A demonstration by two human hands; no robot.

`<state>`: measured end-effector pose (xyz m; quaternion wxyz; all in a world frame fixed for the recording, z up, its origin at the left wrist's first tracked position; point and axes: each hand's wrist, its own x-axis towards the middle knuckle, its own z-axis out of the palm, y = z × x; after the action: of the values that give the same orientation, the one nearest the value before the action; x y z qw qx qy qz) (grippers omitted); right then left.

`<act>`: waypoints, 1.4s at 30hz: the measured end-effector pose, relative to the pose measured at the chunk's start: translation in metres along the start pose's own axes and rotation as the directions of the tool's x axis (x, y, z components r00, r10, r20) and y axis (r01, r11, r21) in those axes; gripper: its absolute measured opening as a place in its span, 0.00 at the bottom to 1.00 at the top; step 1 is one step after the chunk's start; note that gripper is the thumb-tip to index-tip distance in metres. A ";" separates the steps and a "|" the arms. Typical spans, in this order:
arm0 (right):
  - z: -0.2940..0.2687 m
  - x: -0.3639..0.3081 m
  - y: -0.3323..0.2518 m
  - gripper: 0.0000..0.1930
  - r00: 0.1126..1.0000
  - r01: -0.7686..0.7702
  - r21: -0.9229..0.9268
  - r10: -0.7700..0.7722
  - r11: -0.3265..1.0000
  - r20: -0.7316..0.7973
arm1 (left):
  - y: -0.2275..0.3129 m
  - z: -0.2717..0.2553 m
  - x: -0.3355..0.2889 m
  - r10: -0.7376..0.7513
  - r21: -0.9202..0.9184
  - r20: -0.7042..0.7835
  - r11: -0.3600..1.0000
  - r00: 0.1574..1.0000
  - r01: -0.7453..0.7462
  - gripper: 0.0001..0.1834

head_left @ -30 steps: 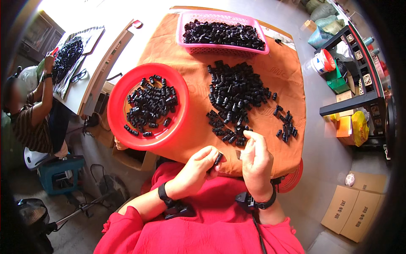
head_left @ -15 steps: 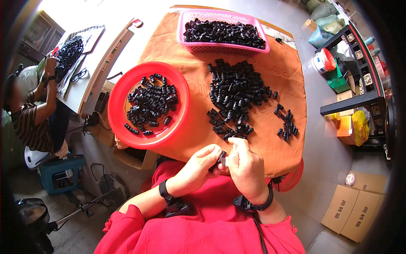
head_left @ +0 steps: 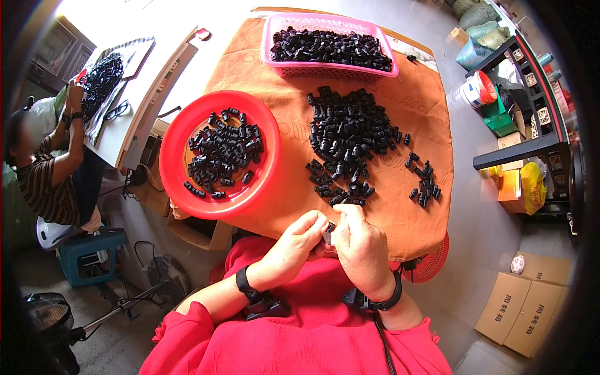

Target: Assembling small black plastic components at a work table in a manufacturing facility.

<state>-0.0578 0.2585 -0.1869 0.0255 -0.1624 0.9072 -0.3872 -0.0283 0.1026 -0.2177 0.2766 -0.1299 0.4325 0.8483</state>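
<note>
Just past the table's near edge, my left hand (head_left: 296, 245) pinches a small black plastic fitting (head_left: 329, 228) between thumb and fingers. My right hand (head_left: 359, 247) is closed against it, holding a small pale flat piece (head_left: 327, 238) to the fitting; fingers hide most of both. Beyond my hands lies a large heap of black fittings (head_left: 350, 128) on an orange cloth. To its right is a small group of them (head_left: 426, 184). More fittings (head_left: 225, 150) lie inside a red round basin (head_left: 170, 150) on the left.
A pink basket (head_left: 331, 70) full of small black parts stands at the table's far side. At the left, another person (head_left: 53, 162) works at a white table. Dark shelving (head_left: 519, 153) and cardboard boxes (head_left: 522, 312) are on the right; a fan (head_left: 50, 312) stands at lower left.
My right hand has shifted slightly and its fingers have closed in over the fitting and pale piece. Little else differs.
</note>
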 end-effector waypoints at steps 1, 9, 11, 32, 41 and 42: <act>0.000 0.001 0.000 0.12 1.000 0.007 -0.007 -0.007 1.000 -0.006 | 0.001 0.001 0.000 -0.009 0.023 -0.019 1.000 1.000 0.010 0.13; 0.002 -0.001 -0.001 0.11 1.000 -0.025 -0.022 0.025 0.999 -0.002 | -0.002 0.003 0.001 0.035 -0.008 -0.061 0.999 0.998 -0.036 0.11; 0.003 -0.002 0.000 0.12 0.999 -0.023 0.020 0.024 1.000 -0.041 | -0.002 0.004 0.000 0.030 -0.029 -0.075 0.999 0.997 -0.032 0.11; -0.004 -0.006 -0.002 0.08 0.991 -0.130 0.389 0.115 0.912 0.062 | -0.002 -0.009 0.004 -0.018 -0.291 0.142 0.955 0.990 0.059 0.13; -0.001 -0.007 0.004 0.07 0.997 -0.040 0.247 0.023 0.968 0.069 | 0.005 -0.001 -0.001 -0.020 -0.167 0.008 0.986 1.000 0.021 0.11; 0.001 -0.009 0.006 0.07 0.997 -0.063 0.298 0.048 0.953 0.057 | 0.005 -0.005 -0.001 -0.032 -0.198 0.080 0.979 0.996 0.047 0.11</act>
<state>-0.0511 0.2647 -0.1925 0.0828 -0.1404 0.8415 -0.5151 -0.0308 0.0955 -0.2171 0.2954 -0.1329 0.3315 0.8861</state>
